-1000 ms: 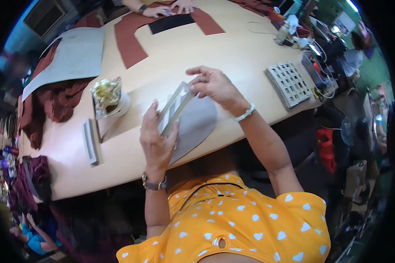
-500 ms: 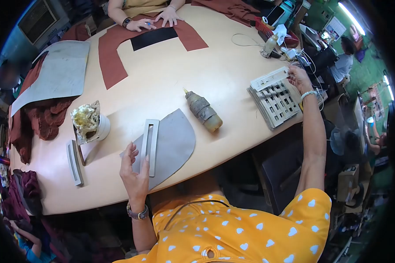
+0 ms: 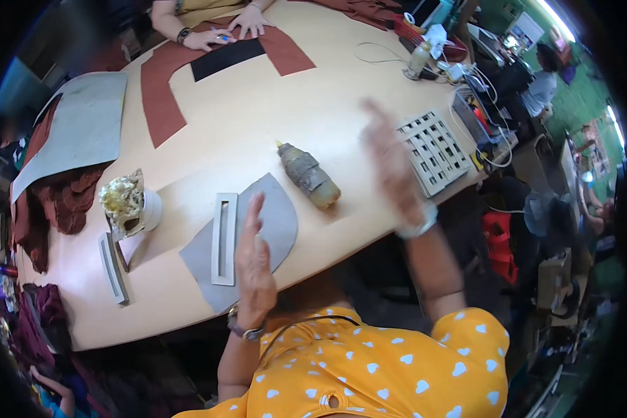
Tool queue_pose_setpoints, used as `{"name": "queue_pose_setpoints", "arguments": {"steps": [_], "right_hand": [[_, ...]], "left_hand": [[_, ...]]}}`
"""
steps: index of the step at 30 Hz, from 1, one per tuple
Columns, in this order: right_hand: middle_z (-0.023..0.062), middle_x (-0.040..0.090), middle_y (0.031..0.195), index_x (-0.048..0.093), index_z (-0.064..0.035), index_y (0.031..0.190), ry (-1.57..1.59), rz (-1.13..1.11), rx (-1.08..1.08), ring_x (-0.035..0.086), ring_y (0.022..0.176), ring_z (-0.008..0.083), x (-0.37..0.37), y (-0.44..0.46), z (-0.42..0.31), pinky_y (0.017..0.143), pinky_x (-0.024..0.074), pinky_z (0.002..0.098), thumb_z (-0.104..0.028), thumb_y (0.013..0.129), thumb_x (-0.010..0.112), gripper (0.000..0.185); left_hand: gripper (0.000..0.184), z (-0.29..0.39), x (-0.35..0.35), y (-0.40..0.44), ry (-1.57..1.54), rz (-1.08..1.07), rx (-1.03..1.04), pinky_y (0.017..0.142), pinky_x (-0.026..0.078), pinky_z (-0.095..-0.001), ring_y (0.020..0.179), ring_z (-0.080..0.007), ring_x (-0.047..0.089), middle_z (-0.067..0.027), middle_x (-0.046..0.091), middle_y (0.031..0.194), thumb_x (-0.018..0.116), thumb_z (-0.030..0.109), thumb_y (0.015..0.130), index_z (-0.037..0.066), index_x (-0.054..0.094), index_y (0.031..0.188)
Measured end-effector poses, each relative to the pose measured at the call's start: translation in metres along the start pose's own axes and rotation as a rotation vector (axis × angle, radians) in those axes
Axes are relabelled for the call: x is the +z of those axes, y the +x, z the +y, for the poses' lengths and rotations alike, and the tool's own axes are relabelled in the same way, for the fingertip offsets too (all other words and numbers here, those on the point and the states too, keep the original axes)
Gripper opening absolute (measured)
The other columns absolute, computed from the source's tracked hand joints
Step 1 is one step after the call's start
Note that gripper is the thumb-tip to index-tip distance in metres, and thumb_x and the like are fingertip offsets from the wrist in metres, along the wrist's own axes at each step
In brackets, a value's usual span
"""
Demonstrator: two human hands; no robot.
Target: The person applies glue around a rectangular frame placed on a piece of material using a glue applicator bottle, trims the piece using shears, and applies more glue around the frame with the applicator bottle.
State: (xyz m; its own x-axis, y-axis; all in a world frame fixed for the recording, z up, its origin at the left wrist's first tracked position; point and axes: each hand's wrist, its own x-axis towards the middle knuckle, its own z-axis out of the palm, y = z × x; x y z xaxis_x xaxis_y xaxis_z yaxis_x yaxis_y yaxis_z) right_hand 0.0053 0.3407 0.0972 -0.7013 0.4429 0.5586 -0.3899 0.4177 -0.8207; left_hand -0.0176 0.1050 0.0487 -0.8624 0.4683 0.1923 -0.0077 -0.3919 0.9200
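Left fingers (image 3: 252, 224) straight beside slotted frame (image 3: 217, 244) — right fingers (image 3: 378, 132) extended, blurred

A wide lane of bare table (image 3: 223, 150) is offered between the wrapped bottle (image 3: 310, 177) and the rust fabric (image 3: 164, 104); at its far end, the way is blocked by a co-worker's hands (image 3: 251, 22). Over on the right, passage is cut off by the slotted stack (image 3: 435, 153). Leftward, a narrower gap is framed by the white cup (image 3: 151, 210) and grey sheet (image 3: 279, 223), the cup's near side being hemmed by the curved strip (image 3: 111, 268).
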Motion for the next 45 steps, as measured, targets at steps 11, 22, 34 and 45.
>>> {"name": "queue_pose_setpoints", "arguments": {"steps": [11,22,34,45], "right_hand": [[0.0206,0.004,0.146,0.008,0.0035,0.14,0.201,0.075,0.075,0.006,0.136,0.0311,0.086,-0.072,-0.053,0.11,0.0044,0.0393,-0.034,0.096,0.028,0.061],[0.0286,0.042,0.125,0.041,0.0144,0.12,-0.97,1.014,0.571,0.038,0.12,0.0354,-0.26,-0.085,0.1,0.099,0.0326,0.0383,-0.031,0.079,0.062,0.064],[0.0233,0.063,0.094,0.063,0.0066,0.093,-0.793,0.989,0.68,0.058,0.097,0.0337,-0.324,-0.054,0.154,0.087,0.0431,0.0388,-0.033,0.061,0.071,0.051],[0.0053,0.06,0.065,0.059,-0.0049,0.078,0.083,0.897,0.776,0.055,0.052,0.0125,-0.342,-0.085,0.107,0.043,0.0423,0.0235,-0.01,0.07,0.064,0.01]], "left_hand": [[0.057,-0.006,0.056,-0.003,-0.103,-0.239,-0.234,0.108,0.018,-0.0333,0.133,-0.0232,0.023,-0.0138,0.026,0.143,0.023,0.036,0.096,-0.002,0.021,0.139],[0.017,0.008,0.022,0.007,0.358,-0.217,-0.139,0.083,0.045,-0.0268,0.091,-0.0134,0.059,-0.0073,0.065,0.098,0.055,0.005,0.086,0.001,0.064,0.1],[0.018,0.017,-0.04,-0.017,0.484,0.176,-0.071,0.08,0.045,-0.0248,0.09,-0.0113,0.058,-0.0063,0.064,0.097,0.055,0.006,0.087,-0.001,0.062,0.102],[0.047,0.021,-0.061,-0.006,1.369,0.202,0.168,0.089,0.04,-0.0387,0.104,-0.032,0.052,-0.0202,0.055,0.112,0.064,0.017,0.08,-0.004,0.048,0.119]]}}
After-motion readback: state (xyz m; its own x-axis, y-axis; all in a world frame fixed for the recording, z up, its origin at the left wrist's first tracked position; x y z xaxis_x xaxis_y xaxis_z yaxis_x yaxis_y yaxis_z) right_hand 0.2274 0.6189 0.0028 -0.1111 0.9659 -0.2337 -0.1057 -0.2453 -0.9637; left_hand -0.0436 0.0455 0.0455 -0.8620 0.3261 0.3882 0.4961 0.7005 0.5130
